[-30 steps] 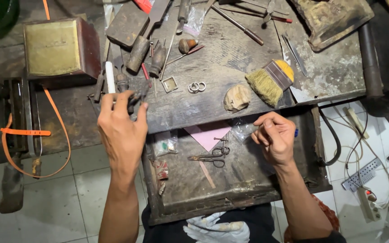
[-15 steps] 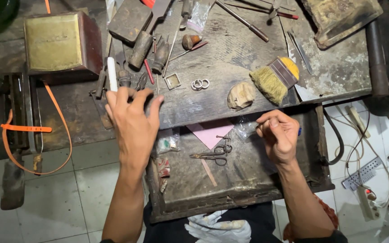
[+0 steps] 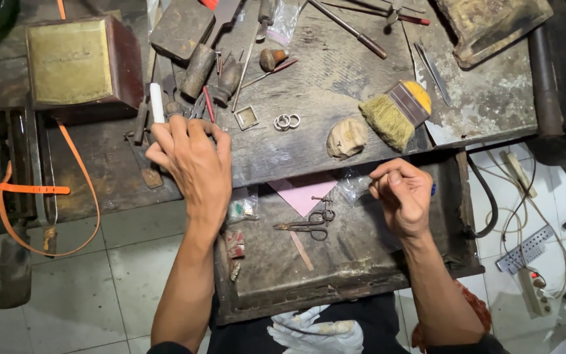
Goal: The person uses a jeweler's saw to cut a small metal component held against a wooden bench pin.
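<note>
My left hand (image 3: 191, 160) reaches over the worn wooden bench (image 3: 335, 78), fingers close together on a cluster of hand tools (image 3: 198, 105) beside a white stick (image 3: 156, 101). Whether it grips one is hidden by the fingers. My right hand (image 3: 401, 193) hovers over the open drawer (image 3: 335, 292), thumb and fingers pinching a small clear plastic bag (image 3: 352, 187). In the drawer lie scissors (image 3: 306, 225) and a pink paper (image 3: 299, 193). Three metal rings (image 3: 286, 121) rest on the bench between my hands.
A brush (image 3: 397, 111) and a beige lump (image 3: 346, 137) sit on the bench right of the rings. A wooden box with a brass top (image 3: 73, 62) stands far left, near an orange strap (image 3: 34, 190). White cloth (image 3: 316, 331) lies in my lap. Cables and a power strip (image 3: 535, 292) lie on the tiled floor.
My left hand has shifted right from the white stick and closed its fingers over the tools. My right hand has stayed over the drawer with the bag.
</note>
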